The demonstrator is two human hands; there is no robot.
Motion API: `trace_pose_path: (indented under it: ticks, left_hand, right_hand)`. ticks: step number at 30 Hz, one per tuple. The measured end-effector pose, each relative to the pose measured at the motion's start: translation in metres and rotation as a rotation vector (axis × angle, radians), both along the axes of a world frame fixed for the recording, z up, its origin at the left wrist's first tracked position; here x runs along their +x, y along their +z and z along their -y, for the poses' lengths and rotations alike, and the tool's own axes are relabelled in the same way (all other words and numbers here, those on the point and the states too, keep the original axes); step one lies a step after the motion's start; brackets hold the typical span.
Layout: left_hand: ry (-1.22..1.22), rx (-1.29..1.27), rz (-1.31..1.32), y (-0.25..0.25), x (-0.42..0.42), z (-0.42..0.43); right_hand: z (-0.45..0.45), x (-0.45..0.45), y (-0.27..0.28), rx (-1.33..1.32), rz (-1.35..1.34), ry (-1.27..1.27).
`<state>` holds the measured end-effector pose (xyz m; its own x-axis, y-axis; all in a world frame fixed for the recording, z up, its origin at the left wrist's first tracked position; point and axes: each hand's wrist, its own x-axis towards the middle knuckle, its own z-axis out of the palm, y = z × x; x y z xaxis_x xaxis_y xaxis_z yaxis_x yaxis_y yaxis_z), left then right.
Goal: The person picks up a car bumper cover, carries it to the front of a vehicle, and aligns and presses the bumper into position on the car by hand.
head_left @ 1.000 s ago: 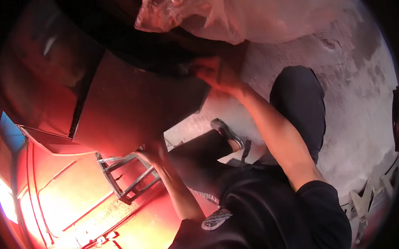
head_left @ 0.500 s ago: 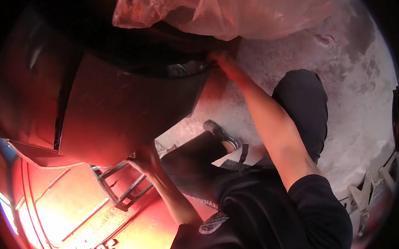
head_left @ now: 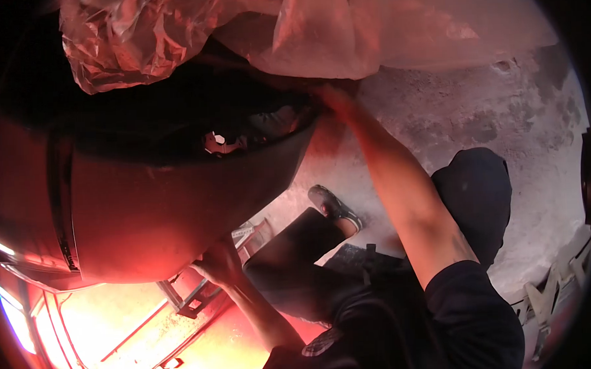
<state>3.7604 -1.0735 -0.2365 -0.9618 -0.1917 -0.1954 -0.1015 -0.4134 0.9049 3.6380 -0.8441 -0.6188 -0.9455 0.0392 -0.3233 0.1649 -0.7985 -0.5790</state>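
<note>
A large, dark, curved car body panel (head_left: 159, 202) fills the left and middle of the head view, with a vertical seam near its left end. My left hand (head_left: 219, 262) grips its lower edge from below, some fingers hidden behind it. At the panel's far right corner, my right hand (head_left: 335, 100) is closed around the edge, dim and slightly blurred. Behind the upper rim is a dark hollow, where a small bright-holed bracket (head_left: 224, 143) shows. Crumpled clear plastic sheeting (head_left: 134, 44) hangs just above the panel and my right hand.
A metal frame stand (head_left: 189, 299) is below the panel near my left hand. Strong red-orange light floods the lower left floor. My bent legs and a dark shoe (head_left: 335, 206) are on the grey concrete floor (head_left: 462, 113). Pale metal parts (head_left: 553, 283) stand at the lower right.
The panel appears lower and tilted differently, showing more of the hollow and the bracket behind its rim. More plastic sheeting is in view. My left hand has shifted slightly down with the panel.
</note>
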Motion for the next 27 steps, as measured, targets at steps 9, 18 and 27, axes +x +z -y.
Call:
trace_pose_path:
  ticks: [9,18,27]
  left_hand:
    - [-0.001,0.198,0.026,-0.002,-0.003,0.017]
    - [-0.049,0.138,-0.038,-0.007,-0.005,-0.002]
    - [-0.007,0.104,-0.057,-0.004,-0.006,-0.002]
  right_hand:
    - [-0.012,-0.008,-0.013,0.548,-0.104,0.025]
    - [-0.063,0.0,0.106,1.155,0.008,0.339]
    - [-0.064,0.025,0.193,0.492,-0.341,-0.089]
